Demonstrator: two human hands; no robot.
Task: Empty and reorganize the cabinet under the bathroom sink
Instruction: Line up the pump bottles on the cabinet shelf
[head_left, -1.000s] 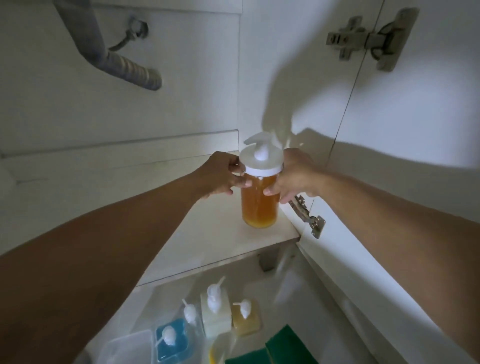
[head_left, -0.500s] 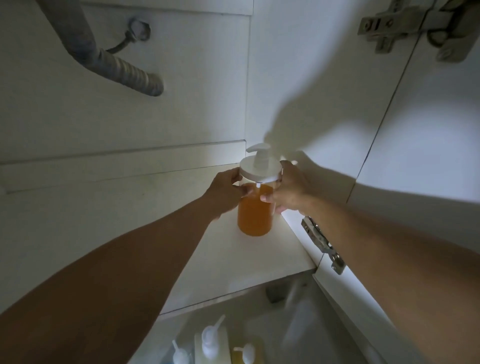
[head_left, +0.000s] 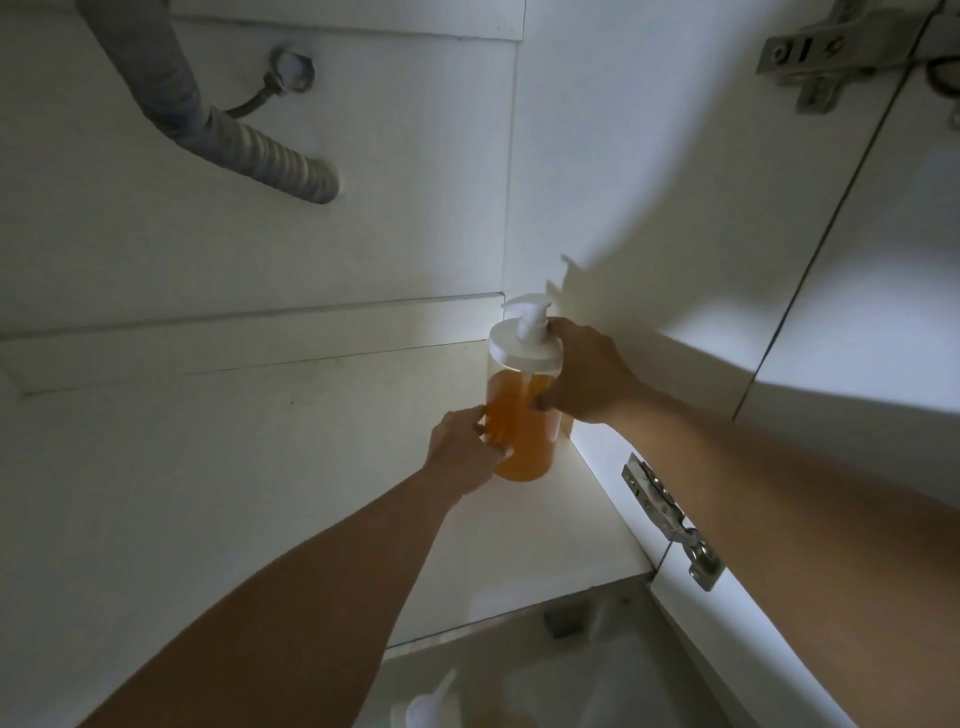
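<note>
A clear pump bottle (head_left: 522, 415) of orange liquid with a white cap and pump head stands upright on the white cabinet floor (head_left: 311, 467), in the back right corner. My left hand (head_left: 465, 447) holds its lower left side, fingers curled against the body. My right hand (head_left: 587, 379) grips the bottle's right side just under the cap, thumb in front on the orange part.
A grey corrugated drain hose (head_left: 249, 140) and a braided water line (head_left: 260, 98) hang at the upper left. The open cabinet door (head_left: 857, 338) with metal hinges (head_left: 670, 519) is at the right. White pump tops (head_left: 431, 701) show at the bottom edge, outside the cabinet.
The bottle has moved deeper into the cabinet's back right corner and now stands on the floor. My left hand slid from the cap down to the lower body.
</note>
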